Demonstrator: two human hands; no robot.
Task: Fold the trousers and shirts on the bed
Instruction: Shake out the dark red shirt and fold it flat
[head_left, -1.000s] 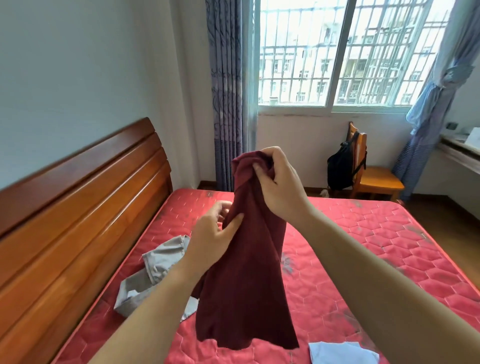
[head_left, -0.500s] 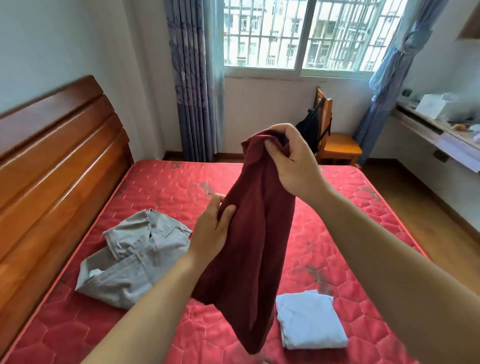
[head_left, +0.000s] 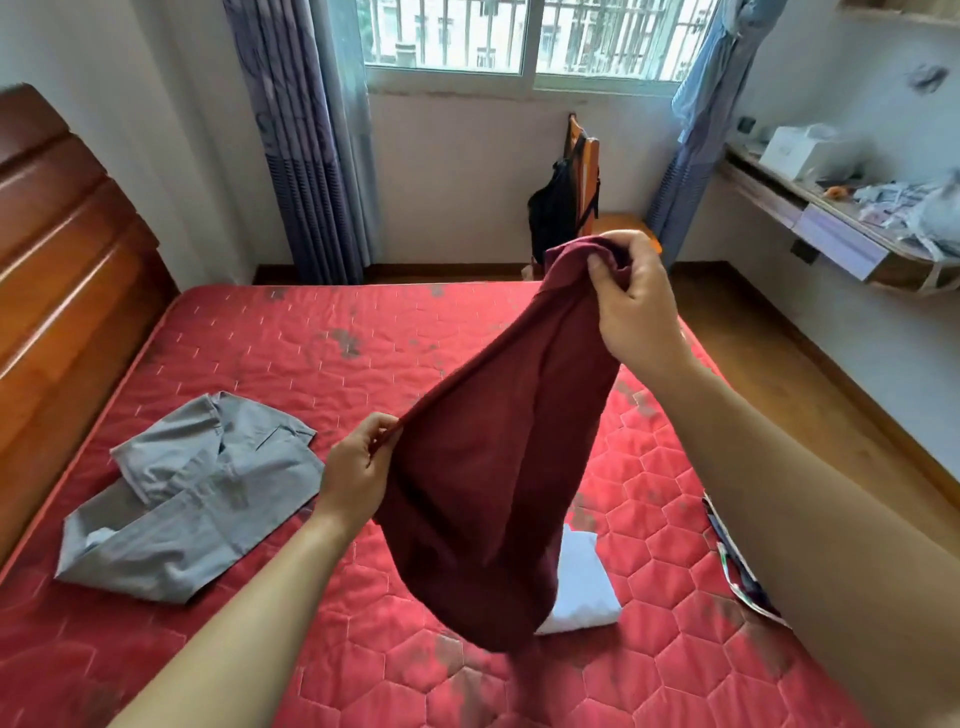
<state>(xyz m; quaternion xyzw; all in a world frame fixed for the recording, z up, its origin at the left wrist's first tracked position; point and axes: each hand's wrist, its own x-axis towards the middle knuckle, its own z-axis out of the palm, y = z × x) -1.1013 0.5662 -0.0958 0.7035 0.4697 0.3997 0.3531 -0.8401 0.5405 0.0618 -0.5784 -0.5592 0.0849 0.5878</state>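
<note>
Two hands hold a maroon garment (head_left: 493, 467) up over the red bed (head_left: 311, 338). The right hand (head_left: 636, 306) grips a bunched end high, and the left hand (head_left: 358, 467) pinches an edge lower down, with the cloth sagging between them. A crumpled grey garment (head_left: 192, 493) lies near the headboard edge. A folded white garment (head_left: 582, 587) sits partly hidden behind the maroon cloth.

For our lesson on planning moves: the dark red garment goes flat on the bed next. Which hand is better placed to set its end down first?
Probably the left hand: it pinches an edge of the garment, low near the bed, while the right hand grips the bunched top much higher.
</note>
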